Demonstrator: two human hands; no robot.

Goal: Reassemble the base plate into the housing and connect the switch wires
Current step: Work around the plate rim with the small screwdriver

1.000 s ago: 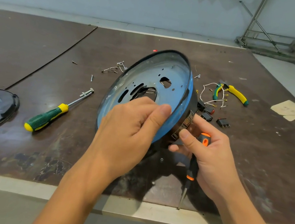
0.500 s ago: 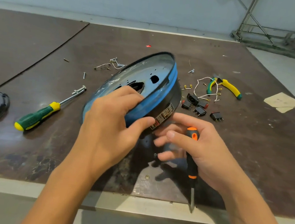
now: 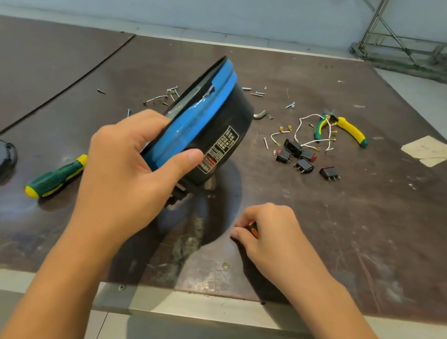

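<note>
While the left hand (image 3: pixel 127 175) grips the tilted housing (image 3: pixel 230 120), the right hand (image 3: pixel 274 231), at five o'clock, clutches an orange-handled screwdriver (image 3: pixel 253 229).

A green plastic-handled screwdriver with yellow ends (image 3: pixel 55 178) is laid at the left of the dark brown wooden tabletop (image 3: pixel 375 242). Yellow-and-green-handled pliers (image 3: pixel 351 129) are seen far right, near a torn tan paper scrap (image 3: pixel 427 150). A grey metal frame (image 3: pixel 409 65) is set on the floor behind.

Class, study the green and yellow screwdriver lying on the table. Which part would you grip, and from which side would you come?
Probably the green handle of the screwdriver, from above with fingers across it. It lies flat on the table with the handle bare, while its shaft end is hidden behind the left hand.
</note>
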